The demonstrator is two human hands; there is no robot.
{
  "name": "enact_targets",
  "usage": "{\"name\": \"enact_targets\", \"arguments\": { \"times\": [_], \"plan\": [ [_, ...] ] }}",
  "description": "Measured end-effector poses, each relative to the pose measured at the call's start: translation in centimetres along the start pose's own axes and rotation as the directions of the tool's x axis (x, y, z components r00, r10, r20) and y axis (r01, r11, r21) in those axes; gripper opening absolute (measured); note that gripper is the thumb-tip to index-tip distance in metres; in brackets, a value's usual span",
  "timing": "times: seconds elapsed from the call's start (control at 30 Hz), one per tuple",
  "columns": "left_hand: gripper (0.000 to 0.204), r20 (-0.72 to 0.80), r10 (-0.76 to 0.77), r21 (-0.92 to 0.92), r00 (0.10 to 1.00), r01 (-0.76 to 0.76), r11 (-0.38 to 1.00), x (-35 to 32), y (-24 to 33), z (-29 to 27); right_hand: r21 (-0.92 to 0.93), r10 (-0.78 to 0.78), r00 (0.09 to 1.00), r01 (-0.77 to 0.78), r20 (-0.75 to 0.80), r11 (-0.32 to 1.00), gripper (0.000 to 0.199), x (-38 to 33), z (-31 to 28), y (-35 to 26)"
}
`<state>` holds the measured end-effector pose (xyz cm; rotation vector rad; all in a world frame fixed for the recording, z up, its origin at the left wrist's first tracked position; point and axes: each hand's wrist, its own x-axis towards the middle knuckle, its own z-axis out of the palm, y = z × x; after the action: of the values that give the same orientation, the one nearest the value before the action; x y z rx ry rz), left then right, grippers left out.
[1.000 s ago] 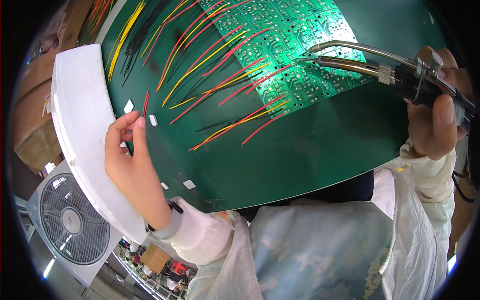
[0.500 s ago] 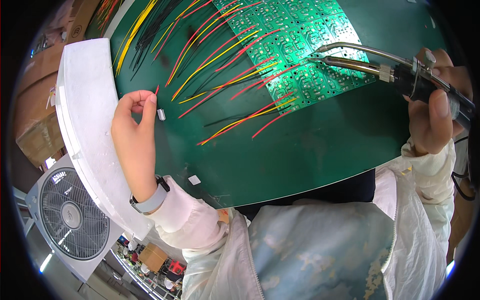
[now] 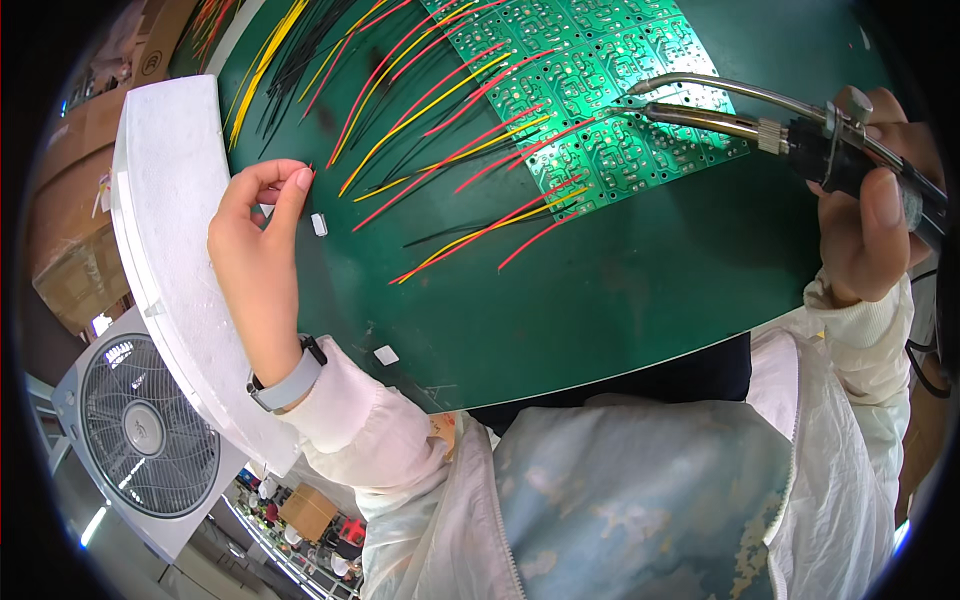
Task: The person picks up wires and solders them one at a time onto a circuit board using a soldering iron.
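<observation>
My left hand point(image 3: 252, 245) is pinched at the left side of the green work mat, thumb against forefinger. A tiny red wire tip point(image 3: 313, 170) shows at its fingertips; the fingers hide the rest. My right hand point(image 3: 872, 225) grips a soldering iron point(image 3: 700, 118) with a thin curved metal tube fixed along it. Both the iron's tip and the tube's end point at a panel of green circuit boards point(image 3: 625, 165), near the end of a red wire. Several red, yellow and black wires point(image 3: 425, 118) fan out leftward from the panel's left edge.
Bundles of loose yellow point(image 3: 262, 70) and black wires point(image 3: 298, 65) lie at the upper left. A white foam strip point(image 3: 175, 200) borders the mat's left side. Small white pieces point(image 3: 386, 355) rest on the mat. Beyond the foam stands a box fan point(image 3: 140, 430); cardboard boxes point(image 3: 80, 210) sit farther left.
My left hand has shifted slightly left and up, and less of the red wire shows at its fingertips. The soldering iron stays almost in place over the boards.
</observation>
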<state>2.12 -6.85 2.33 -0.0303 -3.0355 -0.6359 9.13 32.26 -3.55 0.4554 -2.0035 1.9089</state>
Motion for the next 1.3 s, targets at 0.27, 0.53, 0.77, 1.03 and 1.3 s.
{"name": "enact_targets", "arguments": {
  "times": [0.27,0.53,0.77,1.03,1.3],
  "plan": [
    [0.011,-0.134,0.289,0.022,0.948,-0.289,0.957,-1.9,1.8,1.6,0.209,-0.010,1.000,0.004,0.029,0.978,0.033,-0.3,0.1,-0.1],
    [0.029,-0.271,0.388,-0.223,0.881,-0.450,0.865,-8.0,10.6,6.7,-0.654,-0.367,0.919,0.365,0.141,0.663,0.047,-1.4,-3.3,0.9],
    [0.015,-0.225,0.450,-0.032,0.864,-0.469,0.883,-7.7,11.1,7.2,-0.038,0.194,0.979,-0.191,0.067,0.981,0.039,-1.9,-0.3,-2.1],
    [0.014,-0.228,0.433,0.109,0.872,-0.419,0.902,-7.6,11.6,7.8,-0.232,-0.021,0.986,0.059,0.167,0.971,0.045,-1.6,-1.3,-1.6],
    [0.018,-0.244,0.493,0.124,0.835,-0.478,0.870,-7.4,11.3,7.9,-0.091,-0.105,0.977,0.124,0.188,0.988,0.040,-1.1,-0.2,-1.0]
  ]
}}
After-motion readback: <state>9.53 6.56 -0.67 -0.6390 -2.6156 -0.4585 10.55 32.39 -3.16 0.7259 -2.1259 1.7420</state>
